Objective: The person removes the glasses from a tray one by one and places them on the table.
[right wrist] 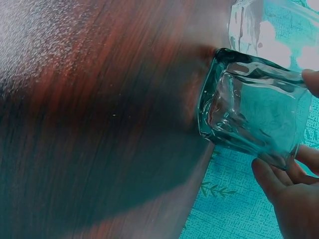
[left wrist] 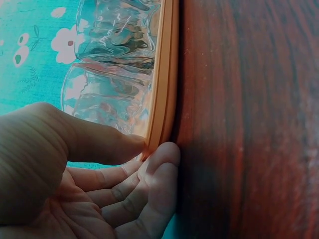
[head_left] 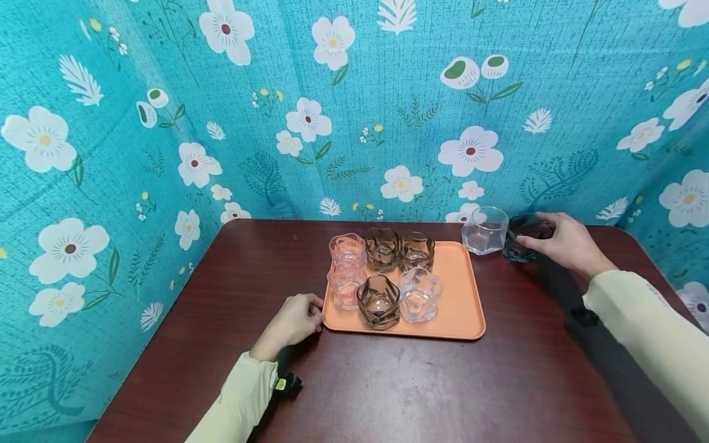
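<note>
An orange tray [head_left: 462, 295] lies on the table, bearing two pink glasses [head_left: 346, 289], three brown glasses [head_left: 379, 303] and one clear glass [head_left: 420, 296]. At its near left corner my left hand [head_left: 296, 320] pinches the rim [left wrist: 162, 74], thumb on top and fingers curled beneath. Beyond the tray's right side, my right hand [head_left: 573, 245] grips a dark grey glass [head_left: 516, 247] around its upper part. In the right wrist view the dark glass [right wrist: 254, 107] shows a thick, squarish base close to the tabletop. Beside it stands a clear angular glass [head_left: 485, 232].
The dark red wooden table [head_left: 399, 387] ends at the back against a teal floral cloth [head_left: 354, 123], close behind the clear angular glass. Bare orange surface shows along the tray's right part. Black straps or devices sit at both wrists.
</note>
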A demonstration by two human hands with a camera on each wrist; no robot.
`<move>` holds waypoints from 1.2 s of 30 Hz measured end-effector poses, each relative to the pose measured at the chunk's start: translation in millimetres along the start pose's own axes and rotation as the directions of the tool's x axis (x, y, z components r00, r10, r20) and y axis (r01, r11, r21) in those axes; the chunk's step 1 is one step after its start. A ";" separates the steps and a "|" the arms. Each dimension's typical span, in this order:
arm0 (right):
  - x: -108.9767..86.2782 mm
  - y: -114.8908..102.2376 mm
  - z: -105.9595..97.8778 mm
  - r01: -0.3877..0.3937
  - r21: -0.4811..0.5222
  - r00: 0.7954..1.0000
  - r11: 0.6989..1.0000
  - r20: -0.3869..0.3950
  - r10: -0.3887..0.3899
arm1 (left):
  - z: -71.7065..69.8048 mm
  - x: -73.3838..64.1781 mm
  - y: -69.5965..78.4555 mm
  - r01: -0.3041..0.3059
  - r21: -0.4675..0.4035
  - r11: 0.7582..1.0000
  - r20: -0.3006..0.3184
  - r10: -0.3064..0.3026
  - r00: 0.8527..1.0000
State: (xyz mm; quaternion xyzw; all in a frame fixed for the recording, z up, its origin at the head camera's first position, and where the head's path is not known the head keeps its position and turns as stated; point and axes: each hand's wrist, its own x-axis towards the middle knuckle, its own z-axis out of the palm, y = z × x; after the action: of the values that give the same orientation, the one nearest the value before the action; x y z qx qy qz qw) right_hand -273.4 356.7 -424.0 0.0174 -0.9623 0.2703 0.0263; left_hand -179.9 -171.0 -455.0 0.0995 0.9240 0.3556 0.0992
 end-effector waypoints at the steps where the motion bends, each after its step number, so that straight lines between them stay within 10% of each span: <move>1: 0.0 -0.9 -0.4 0.001 0.005 1.000 1.000 0.005 -0.001 | 0.0 0.0 0.0 0.000 0.001 1.000 0.000 0.000 1.000; 10: -3.0 -9.9 -2.9 0.017 0.011 1.000 1.000 0.022 -0.017 | -0.7 -1.2 -0.6 -0.006 0.000 1.000 0.010 0.006 1.000; 17: -8.1 -27.4 -14.4 0.055 0.005 0.992 0.998 -0.118 -0.054 | -0.7 -1.4 0.7 -0.023 -0.004 1.000 0.004 0.023 1.000; 26: -21.1 -70.7 -18.2 0.214 0.031 0.959 0.976 -0.198 -0.204 | 0.5 -0.3 -2.4 -0.008 0.002 1.000 -0.004 0.008 1.000; 36: -23.1 -129.2 9.9 0.410 0.051 0.910 0.911 -0.099 -0.403 | 0.7 -1.1 -3.6 -0.030 0.018 0.999 -0.012 0.030 0.999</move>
State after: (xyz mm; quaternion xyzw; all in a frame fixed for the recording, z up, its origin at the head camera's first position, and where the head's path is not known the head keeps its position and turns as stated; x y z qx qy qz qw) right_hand -244.5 241.7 -366.8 0.2064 -0.9253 0.2932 0.1231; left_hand -179.1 -173.4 -457.8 0.1123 0.9260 0.3496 0.0875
